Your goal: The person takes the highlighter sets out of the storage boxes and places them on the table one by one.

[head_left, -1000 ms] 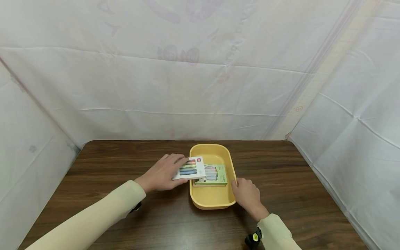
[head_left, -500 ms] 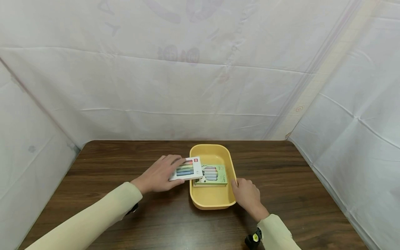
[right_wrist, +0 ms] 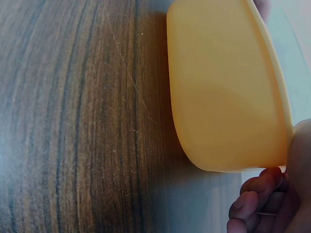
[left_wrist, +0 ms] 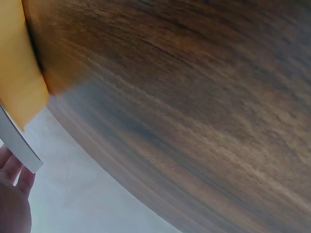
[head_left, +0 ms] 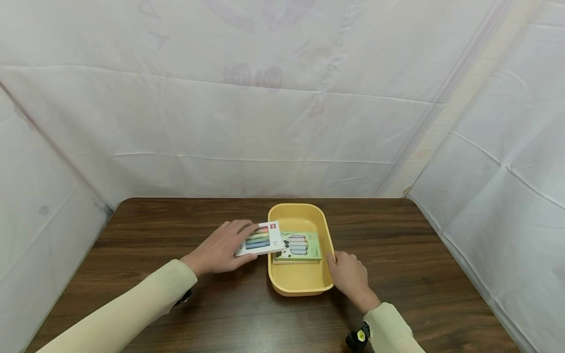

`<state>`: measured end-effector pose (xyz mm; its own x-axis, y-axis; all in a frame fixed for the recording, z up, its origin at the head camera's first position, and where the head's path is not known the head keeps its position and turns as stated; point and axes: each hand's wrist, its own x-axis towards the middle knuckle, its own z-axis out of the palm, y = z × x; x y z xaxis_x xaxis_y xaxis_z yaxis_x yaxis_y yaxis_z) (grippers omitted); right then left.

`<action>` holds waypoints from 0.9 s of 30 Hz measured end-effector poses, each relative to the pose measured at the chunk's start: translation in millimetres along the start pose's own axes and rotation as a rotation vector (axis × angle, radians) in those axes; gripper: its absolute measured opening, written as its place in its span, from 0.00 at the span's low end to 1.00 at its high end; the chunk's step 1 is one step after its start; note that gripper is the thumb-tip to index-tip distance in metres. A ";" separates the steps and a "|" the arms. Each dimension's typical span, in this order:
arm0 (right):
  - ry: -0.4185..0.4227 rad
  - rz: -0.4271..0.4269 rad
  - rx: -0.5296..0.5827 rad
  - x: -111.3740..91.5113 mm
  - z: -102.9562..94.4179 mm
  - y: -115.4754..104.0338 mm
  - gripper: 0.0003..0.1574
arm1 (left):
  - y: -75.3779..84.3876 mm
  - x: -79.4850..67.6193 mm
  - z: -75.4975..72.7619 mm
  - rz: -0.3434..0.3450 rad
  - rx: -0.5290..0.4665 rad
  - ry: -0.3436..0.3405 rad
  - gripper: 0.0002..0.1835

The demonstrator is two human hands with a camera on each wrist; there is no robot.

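Note:
My left hand (head_left: 222, 247) grips a flat white box of coloured pens (head_left: 261, 239) by its left end, fingers along the far edge and thumb on the near edge. The box's right end overlaps the left rim of a yellow plastic bin (head_left: 300, 282). Inside the bin lies a green box (head_left: 312, 247) with pens and a panda printed on it. My right hand (head_left: 350, 277) pinches the bin's right rim. In the left wrist view, the white box's edge (left_wrist: 19, 143) shows beside the bin wall (left_wrist: 19, 68), with fingertips under it.
The bin stands on a dark wood-grain table (head_left: 393, 235). White sheeting (head_left: 265, 132) hangs behind the table and along both sides.
My left hand has drawn the white pen box a little to the left, uncovering more of the green box. The right hand and the bin have stayed put.

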<state>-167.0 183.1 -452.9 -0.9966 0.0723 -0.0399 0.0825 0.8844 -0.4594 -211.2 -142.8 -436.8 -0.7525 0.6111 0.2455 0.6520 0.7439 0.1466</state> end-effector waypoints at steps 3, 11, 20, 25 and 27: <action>0.002 0.000 0.001 -0.4 0.3 0.2 0.27 | -1.2 -1.8 0.3 -0.011 -0.013 -0.008 0.37; 0.004 -0.002 0.001 -0.1 0.1 0.7 0.27 | -4.2 -5.2 2.1 -0.032 -0.032 -0.022 0.37; 0.002 -0.003 0.002 0.2 -0.2 1.0 0.27 | -5.1 -8.4 2.4 -0.042 -0.056 -0.012 0.38; 0.002 -0.003 0.005 -0.1 -0.5 1.0 0.27 | -6.0 -11.2 1.5 -0.073 -0.075 -0.043 0.39; 0.003 -0.004 0.006 -0.2 -0.7 1.0 0.27 | -6.5 -12.3 1.4 -0.082 -0.084 -0.050 0.39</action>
<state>-166.7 184.3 -452.8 -0.9969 0.0702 -0.0353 0.0786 0.8817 -0.4653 -206.4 -154.7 -442.1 -0.8059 0.5636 0.1813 0.5920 0.7681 0.2440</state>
